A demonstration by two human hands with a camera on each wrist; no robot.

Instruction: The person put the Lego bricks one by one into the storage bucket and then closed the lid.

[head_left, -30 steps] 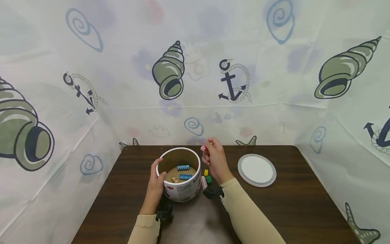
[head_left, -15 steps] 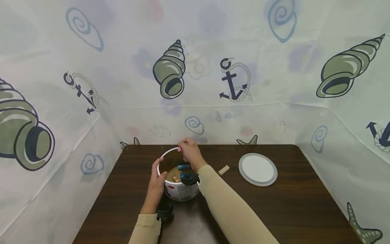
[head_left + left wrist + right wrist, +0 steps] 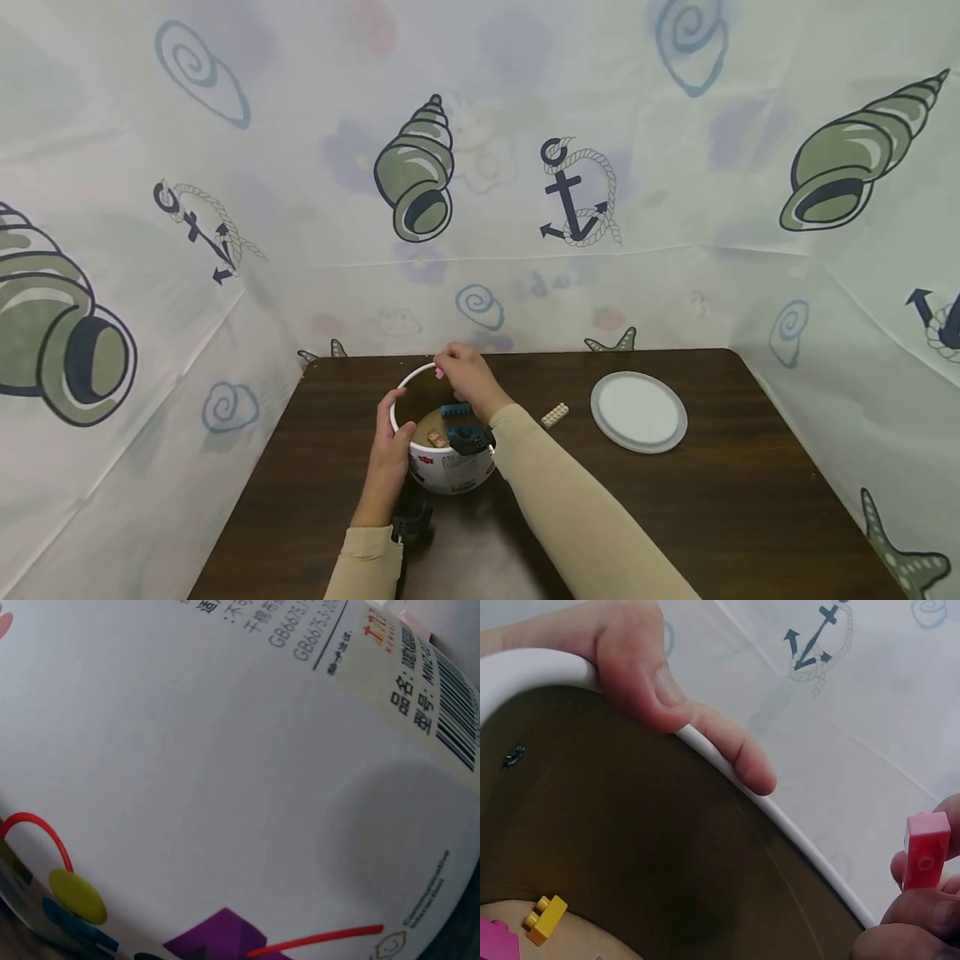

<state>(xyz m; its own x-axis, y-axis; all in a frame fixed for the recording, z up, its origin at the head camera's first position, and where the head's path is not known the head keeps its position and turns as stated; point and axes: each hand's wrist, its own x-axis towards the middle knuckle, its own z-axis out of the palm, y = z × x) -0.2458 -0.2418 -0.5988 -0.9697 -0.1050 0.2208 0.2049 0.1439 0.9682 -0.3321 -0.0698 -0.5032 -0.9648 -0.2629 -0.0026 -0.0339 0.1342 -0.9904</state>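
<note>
A white round bucket (image 3: 453, 475) with printed sides stands on the table. My left hand (image 3: 386, 454) grips its left rim, thumb on the inside in the right wrist view. Over the bucket's far rim, my right hand (image 3: 467, 377) pinches a small pink toy brick (image 3: 928, 851) between thumb and fingers. On the bucket's floor lie blue bricks (image 3: 455, 410) and a tan brick (image 3: 437, 438). The right wrist view also shows a yellow brick (image 3: 547, 919) and a magenta brick (image 3: 496, 942) inside. Only the bucket's printed wall (image 3: 225, 787) fills the left wrist view.
A cream brick (image 3: 555, 415) lies on the dark wooden table (image 3: 720, 500), right of the bucket. Farther right is a round white lid (image 3: 639, 412). Printed cloth (image 3: 495, 192) hangs behind the table and along both sides.
My right hand has moved left with the pink brick, from beside the bucket to over it. My forearm now covers the bricks beside the bucket, while the cream brick has come into view.
</note>
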